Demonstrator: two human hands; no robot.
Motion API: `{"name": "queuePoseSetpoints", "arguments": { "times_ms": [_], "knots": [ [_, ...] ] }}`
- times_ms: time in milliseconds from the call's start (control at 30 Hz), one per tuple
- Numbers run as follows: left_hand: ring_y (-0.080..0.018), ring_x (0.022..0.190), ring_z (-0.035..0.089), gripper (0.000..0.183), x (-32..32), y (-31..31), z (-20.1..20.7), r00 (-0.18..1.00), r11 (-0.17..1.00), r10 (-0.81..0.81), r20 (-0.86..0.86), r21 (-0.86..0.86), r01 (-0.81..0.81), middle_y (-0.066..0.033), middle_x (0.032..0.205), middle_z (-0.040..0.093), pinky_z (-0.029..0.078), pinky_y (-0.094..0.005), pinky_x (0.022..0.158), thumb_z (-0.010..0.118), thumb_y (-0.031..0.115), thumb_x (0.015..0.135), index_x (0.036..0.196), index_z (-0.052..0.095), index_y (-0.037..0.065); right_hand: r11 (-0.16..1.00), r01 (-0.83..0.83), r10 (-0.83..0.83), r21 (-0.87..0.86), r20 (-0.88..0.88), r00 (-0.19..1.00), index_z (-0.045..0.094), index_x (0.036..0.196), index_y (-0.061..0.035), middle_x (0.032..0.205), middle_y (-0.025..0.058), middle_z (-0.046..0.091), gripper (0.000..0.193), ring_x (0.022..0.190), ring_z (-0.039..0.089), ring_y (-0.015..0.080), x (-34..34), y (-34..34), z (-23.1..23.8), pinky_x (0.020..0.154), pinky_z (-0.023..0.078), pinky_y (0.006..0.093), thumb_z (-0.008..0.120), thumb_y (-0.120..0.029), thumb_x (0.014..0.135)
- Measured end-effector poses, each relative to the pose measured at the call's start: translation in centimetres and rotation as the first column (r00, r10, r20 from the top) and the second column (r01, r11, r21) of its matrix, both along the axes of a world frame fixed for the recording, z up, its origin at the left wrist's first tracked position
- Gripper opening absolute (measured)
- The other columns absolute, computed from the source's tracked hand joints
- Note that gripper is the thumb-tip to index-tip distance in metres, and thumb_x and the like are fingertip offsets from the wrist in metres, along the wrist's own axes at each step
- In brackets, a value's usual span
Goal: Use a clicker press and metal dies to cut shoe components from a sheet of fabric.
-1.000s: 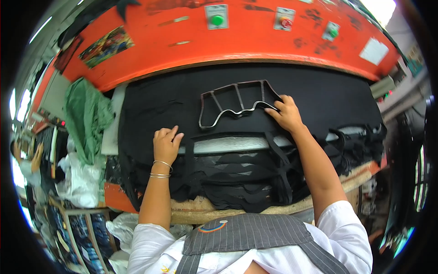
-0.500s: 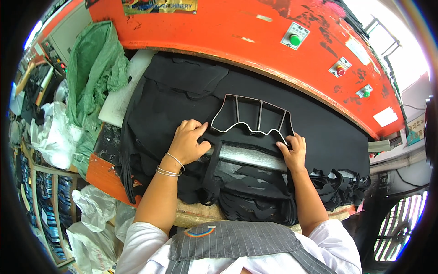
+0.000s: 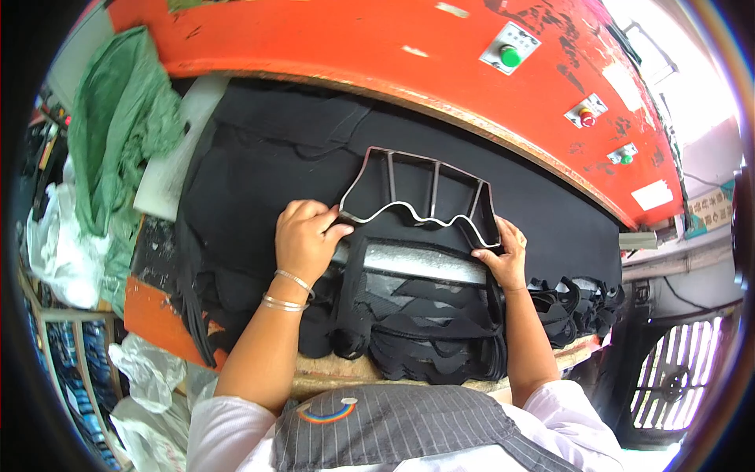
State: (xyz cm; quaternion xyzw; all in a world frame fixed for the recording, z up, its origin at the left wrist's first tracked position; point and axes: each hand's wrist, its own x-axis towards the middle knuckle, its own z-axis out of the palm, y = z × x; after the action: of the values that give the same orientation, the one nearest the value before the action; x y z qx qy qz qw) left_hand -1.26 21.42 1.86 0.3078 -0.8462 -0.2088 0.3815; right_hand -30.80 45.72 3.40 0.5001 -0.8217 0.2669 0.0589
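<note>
A grey metal cutting die (image 3: 421, 193), an outline frame with cross bars and a wavy near edge, lies on black sheet material (image 3: 267, 169) spread over the press bed. My left hand (image 3: 303, 240) grips the die's near left corner, thumb against the metal edge. My right hand (image 3: 503, 256) holds the near right corner. Below the die a cut-out hole in the black sheet shows a pale board strip (image 3: 425, 263). Leftover black strips (image 3: 432, 330) with wavy cut edges hang toward me.
An orange press head (image 3: 377, 47) with green and red buttons (image 3: 510, 55) runs along the far side. A green cloth (image 3: 110, 134) and a white slab (image 3: 169, 165) lie at the left, with white bags (image 3: 55, 252) below. A heap of black cut pieces (image 3: 570, 303) sits at the right.
My left hand has moved up from the black sheet to the die's left corner. The die, held by my right hand all along, has come nearer and been turned.
</note>
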Motion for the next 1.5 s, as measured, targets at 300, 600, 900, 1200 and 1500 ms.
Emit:
{"name": "queuePoseSetpoints", "arguments": {
  "times_ms": [300,600,900,1200,1500],
  "knots": [
    [-0.0309,0.091,0.058,0.025,0.3,-1.3,-2.4,0.990,0.966,0.075,0.123,-0.256,-0.042,-0.0140,0.091,0.064,0.045,-0.0399,0.084,0.075,0.016,0.074,0.089,0.069,-0.002,0.996,-0.055,0.050,0.065,0.072,0.996,0.053,0.130,-0.0103,0.121,0.0113,0.060,0.080,0.116,0.054,0.0310,1.1,-1.5,2.7,0.099,0.037,0.0452,0.077,-0.049,0.065],
    [-0.0348,0.078,0.063,0.042,-1.8,0.7,1.4,0.992,0.902,0.059,0.115,-0.431,-0.003,-0.0171,0.084,0.068,0.050,-0.0444,0.072,0.066,0.044,0.086,0.083,0.073,0.003,0.759,0.505,-0.537,-0.412,0.044,0.843,0.053,0.128,-0.0061,0.120,0.0153,0.060,0.057,0.112,0.055,0.0316,10.1,23.4,4.3,0.098,0.038,0.0458,0.073,-0.020,0.077],
    [-0.0367,0.072,0.055,0.045,-4.2,-4.2,-2.0,0.984,0.887,-0.057,0.168,-0.443,0.128,-0.0199,0.071,0.057,0.044,-0.0474,0.071,0.068,0.041,0.084,0.069,0.064,-0.001,-0.740,0.671,-0.610,-0.049,0.469,-0.638,0.020,0.148,-0.0011,0.095,0.0125,0.071,0.088,0.093,0.066,0.0256,37.7,54.6,-4.1,0.084,0.049,0.0356,0.069,-0.026,0.080],
    [-0.0369,0.072,0.056,0.044,-11.9,5.0,-2.6,0.947,0.839,-0.289,0.137,-0.441,0.320,-0.0199,0.072,0.058,0.045,-0.0474,0.070,0.067,0.041,0.084,0.072,0.065,-0.001,-0.828,0.549,-0.473,-0.116,0.669,-0.573,0.009,0.152,-0.0064,0.092,0.0124,0.071,0.097,0.089,0.067,0.0290,47.8,59.0,-4.4,0.085,0.050,0.0370,0.070,-0.026,0.078],
    [-0.0372,0.073,0.056,0.043,-17.8,8.2,-3.1,0.851,0.750,-0.519,0.079,-0.434,0.499,-0.0198,0.073,0.059,0.045,-0.0475,0.070,0.067,0.042,0.084,0.075,0.065,0.000,-0.791,0.560,-0.564,-0.248,0.652,-0.507,0.017,0.151,-0.0093,0.091,0.0124,0.071,0.089,0.085,0.068,0.0257,56.0,49.7,-2.9,0.081,0.050,0.0352,0.069,-0.026,0.081]
  ]
}}
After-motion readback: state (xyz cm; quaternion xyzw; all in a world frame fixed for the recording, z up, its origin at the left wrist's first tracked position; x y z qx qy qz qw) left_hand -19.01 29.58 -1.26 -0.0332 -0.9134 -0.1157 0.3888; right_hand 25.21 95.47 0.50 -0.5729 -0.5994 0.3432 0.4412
